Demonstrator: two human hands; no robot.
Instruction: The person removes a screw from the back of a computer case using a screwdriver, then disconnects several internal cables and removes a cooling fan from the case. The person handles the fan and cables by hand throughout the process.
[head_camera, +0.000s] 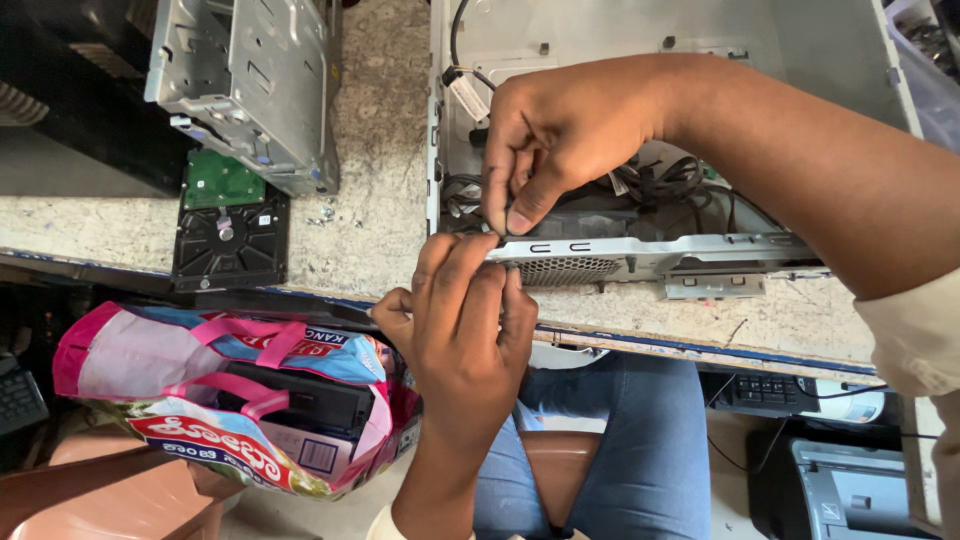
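An open grey computer case (640, 30) lies on the stone worktop, its perforated front edge (600, 262) toward me. My left hand (465, 315) comes up from below, its fingertips pressed on the near corner of that metal edge. My right hand (560, 130) reaches in from the right, thumb and fingers pinched at the same corner just above the left fingertips. Whether a small part sits between the fingers is hidden. Black cables (665, 180) are bundled inside the case behind my right hand.
A bare hard drive (230, 225) with a green board lies on the worktop (375, 200) left of the case, below a grey metal drive cage (250, 80). A colourful bag (230, 400) holding boxes sits under the worktop edge. A keyboard (765, 390) and a printer (850, 490) are lower right.
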